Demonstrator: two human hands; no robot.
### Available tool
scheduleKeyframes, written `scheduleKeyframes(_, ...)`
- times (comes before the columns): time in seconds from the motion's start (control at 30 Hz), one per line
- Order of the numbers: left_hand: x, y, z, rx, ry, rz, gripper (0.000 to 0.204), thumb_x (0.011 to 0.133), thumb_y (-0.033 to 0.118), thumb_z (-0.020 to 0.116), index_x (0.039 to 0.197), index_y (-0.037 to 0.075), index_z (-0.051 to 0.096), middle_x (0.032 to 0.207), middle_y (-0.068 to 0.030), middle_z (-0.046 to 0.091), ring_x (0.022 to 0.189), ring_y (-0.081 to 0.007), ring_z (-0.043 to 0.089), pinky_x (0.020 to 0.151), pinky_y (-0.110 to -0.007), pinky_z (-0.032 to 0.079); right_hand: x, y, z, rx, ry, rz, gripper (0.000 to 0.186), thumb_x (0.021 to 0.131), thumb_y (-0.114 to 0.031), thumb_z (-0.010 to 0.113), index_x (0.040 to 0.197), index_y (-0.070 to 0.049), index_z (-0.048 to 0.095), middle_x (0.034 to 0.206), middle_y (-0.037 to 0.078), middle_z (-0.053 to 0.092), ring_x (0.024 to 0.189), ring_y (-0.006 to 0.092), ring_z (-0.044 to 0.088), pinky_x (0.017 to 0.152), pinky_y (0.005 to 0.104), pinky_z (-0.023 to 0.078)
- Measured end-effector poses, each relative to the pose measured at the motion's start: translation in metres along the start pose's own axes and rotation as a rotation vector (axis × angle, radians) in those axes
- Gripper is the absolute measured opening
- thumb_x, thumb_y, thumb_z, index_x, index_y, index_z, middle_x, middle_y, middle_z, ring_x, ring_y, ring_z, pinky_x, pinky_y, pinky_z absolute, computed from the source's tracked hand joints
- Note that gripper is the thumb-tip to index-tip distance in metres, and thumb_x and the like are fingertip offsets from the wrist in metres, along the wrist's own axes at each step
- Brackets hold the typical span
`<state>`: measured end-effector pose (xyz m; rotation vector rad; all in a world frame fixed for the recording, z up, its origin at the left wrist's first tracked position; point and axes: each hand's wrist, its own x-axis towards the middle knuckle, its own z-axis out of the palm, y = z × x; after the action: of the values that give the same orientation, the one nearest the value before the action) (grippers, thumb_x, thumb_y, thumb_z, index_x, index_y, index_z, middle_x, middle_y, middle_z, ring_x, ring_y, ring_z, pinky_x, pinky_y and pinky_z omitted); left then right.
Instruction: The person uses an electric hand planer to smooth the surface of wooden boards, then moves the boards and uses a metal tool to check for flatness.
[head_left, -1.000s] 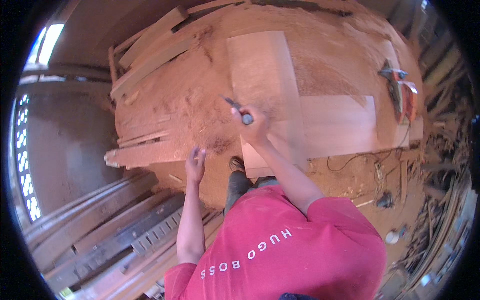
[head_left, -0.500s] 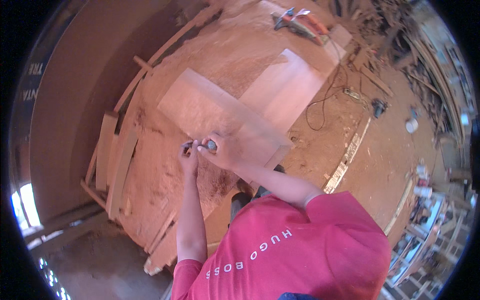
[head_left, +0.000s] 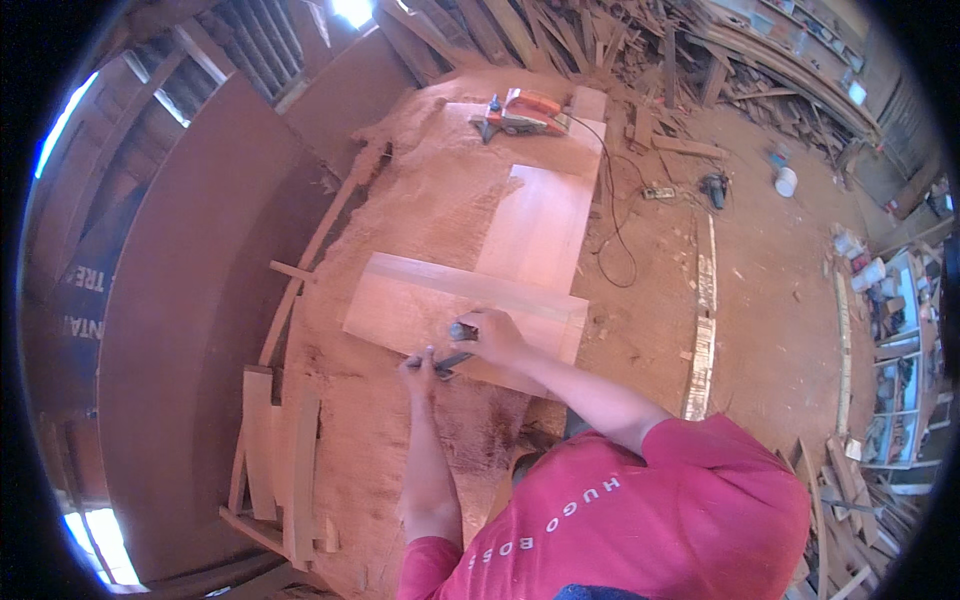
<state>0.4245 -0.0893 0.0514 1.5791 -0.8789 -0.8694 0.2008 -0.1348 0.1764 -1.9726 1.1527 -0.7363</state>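
Note:
My right hand [head_left: 492, 336] is closed on the round grey end of a dark hand tool [head_left: 452, 362], whose exact kind I cannot make out. My left hand [head_left: 422, 368] has its fingers on the lower end of that tool, at the near edge of a pale wooden board [head_left: 390, 295]. This board lies crosswise over the end of a second pale board [head_left: 535, 220], which runs away from me, both on a surface coated in reddish sawdust [head_left: 355, 420].
An orange-and-grey power tool [head_left: 532, 110] with a cord [head_left: 625, 255] sits at the far end. Large dark panels [head_left: 170, 330] and planks [head_left: 258, 440] stand left. On the right floor lie a long batten [head_left: 700, 320], a black tool [head_left: 714, 188], a white bucket [head_left: 785, 182] and scrap wood [head_left: 845, 500].
My left hand, apart and open a second ago, has come onto the tool held by my right hand, now down at the board's edge. The view has swung round.

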Motion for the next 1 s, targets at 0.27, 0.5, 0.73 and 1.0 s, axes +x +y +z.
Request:
scheduleKeyframes(0.27, -0.011, -0.023, -0.039, -0.077, 0.189, 0.167, 0.037, 0.088, 0.014, 0.070, 0.054, 0.005, 0.056, 0.056, 0.0012, 0.055, 0.054, -0.0083, 0.047, 0.053, -0.029, 0.039, 0.000, -0.016, 0.019, 0.050, -0.048, -0.200, 0.041, 0.079, -0.015, 0.072, 0.118, -0.005, 0.067, 0.108, 0.016, 0.065, 0.097, 0.0241, 0.063, 0.086, 0.0340, 0.051)
scheduleKeyframes(0.5, -0.061, -0.020, -0.118, -0.096, 0.474, 0.027, 0.035, 0.085, 0.009, 0.069, 0.055, 0.007, 0.052, 0.056, 0.0003, 0.053, 0.052, -0.0080, 0.047, 0.049, -0.028, 0.036, -0.042, -0.019, 0.018, 0.255, -0.155, -0.028, 0.045, 0.079, -0.007, 0.069, 0.124, -0.005, 0.064, 0.115, 0.015, 0.061, 0.096, 0.0218, 0.063, 0.083, 0.0327, 0.054)
scheduleKeyframes(0.73, -0.152, -0.003, -0.212, -0.431, 0.967, -0.233, 0.023, 0.085, 0.012, 0.068, 0.071, 0.011, 0.050, 0.056, 0.0010, 0.045, 0.046, -0.0110, 0.045, 0.043, -0.027, 0.035, -0.151, 0.166, -0.003, -0.117, 0.579, 0.613, 0.065, 0.083, -0.036, 0.075, 0.132, 0.000, 0.052, 0.123, 0.017, 0.060, 0.117, 0.0280, 0.055, 0.089, 0.0416, 0.052)
scheduleKeyframes(1.0, -0.256, -0.137, -0.259, -0.660, 1.098, -0.768, 0.024, 0.088, 0.028, 0.067, 0.092, 0.011, 0.052, 0.062, -0.0016, 0.043, 0.054, -0.0170, 0.045, 0.051, -0.035, 0.041, -0.148, 0.154, 0.002, 0.951, 0.058, 0.987, 0.057, 0.097, -0.048, 0.057, 0.129, -0.001, 0.052, 0.117, 0.016, 0.066, 0.100, 0.0294, 0.068, 0.068, 0.0443, 0.059)
